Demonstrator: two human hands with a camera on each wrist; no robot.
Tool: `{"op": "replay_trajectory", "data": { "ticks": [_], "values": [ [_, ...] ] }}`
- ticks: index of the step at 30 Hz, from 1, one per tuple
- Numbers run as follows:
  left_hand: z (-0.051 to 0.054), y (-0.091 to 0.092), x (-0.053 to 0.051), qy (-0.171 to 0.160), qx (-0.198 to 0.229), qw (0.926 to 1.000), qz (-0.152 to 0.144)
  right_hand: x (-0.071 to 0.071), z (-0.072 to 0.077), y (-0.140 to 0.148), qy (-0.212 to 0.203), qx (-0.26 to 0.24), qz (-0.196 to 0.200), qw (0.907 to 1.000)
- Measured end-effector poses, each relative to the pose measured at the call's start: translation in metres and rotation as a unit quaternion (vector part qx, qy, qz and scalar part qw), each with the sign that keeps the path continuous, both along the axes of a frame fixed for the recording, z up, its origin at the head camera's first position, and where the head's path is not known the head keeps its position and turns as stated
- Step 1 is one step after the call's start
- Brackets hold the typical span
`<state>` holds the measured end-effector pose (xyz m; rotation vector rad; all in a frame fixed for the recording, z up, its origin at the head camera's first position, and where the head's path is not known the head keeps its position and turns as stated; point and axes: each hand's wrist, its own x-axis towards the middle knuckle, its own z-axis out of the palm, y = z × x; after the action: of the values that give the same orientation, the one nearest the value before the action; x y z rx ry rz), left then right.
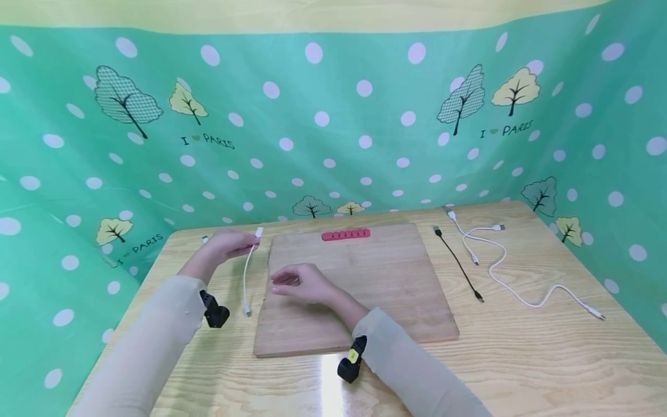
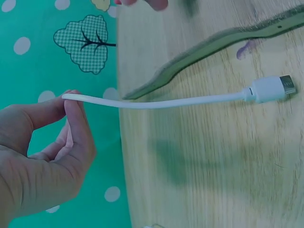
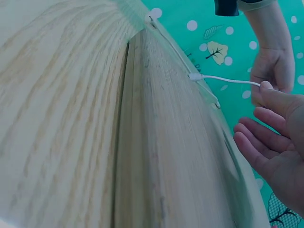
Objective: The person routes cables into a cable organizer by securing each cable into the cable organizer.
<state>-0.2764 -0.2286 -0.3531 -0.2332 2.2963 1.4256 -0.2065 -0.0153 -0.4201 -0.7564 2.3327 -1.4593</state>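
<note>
My left hand [image 1: 229, 243] pinches a short white USB cable [image 1: 245, 278] near its upper plug, past the wooden board's left edge. The cable hangs down, and its lower plug [image 2: 268, 89] with a metal tip shows in the left wrist view. Above the left part of the wooden board [image 1: 365, 289], my right hand [image 1: 307, 284] has loosely bent fingers and holds nothing. In the right wrist view, my right thumb overlaps the cable's line, but the head view shows the two apart. A red cable holder [image 1: 346, 234] with several slots lies at the board's far edge.
Right of the board lie a short black cable [image 1: 458, 263], a white cable with several plugs [image 1: 502, 255] and its long tail. A small plug [image 1: 205, 238] shows behind my left hand, its cable mostly hidden. Green dotted cloth [image 1: 333, 116] stands behind the wooden table [image 1: 521, 359].
</note>
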Motion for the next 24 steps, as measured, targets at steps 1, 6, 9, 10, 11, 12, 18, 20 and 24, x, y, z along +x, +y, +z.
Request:
{"op": "replay_trajectory", "data": {
  "ticks": [1, 6, 9, 10, 11, 12, 18, 20, 24],
  "values": [
    [0.001, 0.002, 0.000, -0.002, 0.002, 1.0000, -0.001, 0.000, 0.000, -0.002, -0.003, -0.002, 0.000, 1.0000],
    [0.007, 0.007, -0.001, -0.006, 0.012, 0.9999, 0.003, 0.000, -0.002, -0.012, -0.046, -0.048, 0.004, 0.9977],
    [0.010, 0.008, -0.001, -0.012, 0.025, 0.9996, 0.000, 0.001, -0.002, -0.019, -0.093, -0.085, 0.015, 0.9919],
    [0.011, 0.008, -0.001, -0.014, 0.029, 0.9995, 0.001, 0.001, -0.002, -0.021, -0.108, -0.096, 0.018, 0.9893],
    [0.012, 0.008, -0.001, -0.016, 0.032, 0.9994, -0.001, 0.002, -0.002, -0.023, -0.119, -0.102, 0.020, 0.9875],
    [0.013, 0.009, -0.001, -0.017, 0.033, 0.9993, -0.003, 0.002, -0.001, -0.025, -0.126, -0.105, 0.020, 0.9862],
    [0.019, 0.013, -0.001, -0.018, 0.042, 0.9989, -0.010, 0.006, 0.000, -0.032, -0.158, -0.112, 0.009, 0.9810],
    [0.020, 0.015, -0.002, -0.022, 0.049, 0.9985, -0.005, 0.007, 0.000, -0.032, -0.171, -0.117, 0.005, 0.9783],
    [0.022, 0.017, -0.003, -0.030, 0.060, 0.9977, -0.004, 0.009, -0.002, -0.031, -0.215, -0.160, 0.000, 0.9635]
  ]
}}
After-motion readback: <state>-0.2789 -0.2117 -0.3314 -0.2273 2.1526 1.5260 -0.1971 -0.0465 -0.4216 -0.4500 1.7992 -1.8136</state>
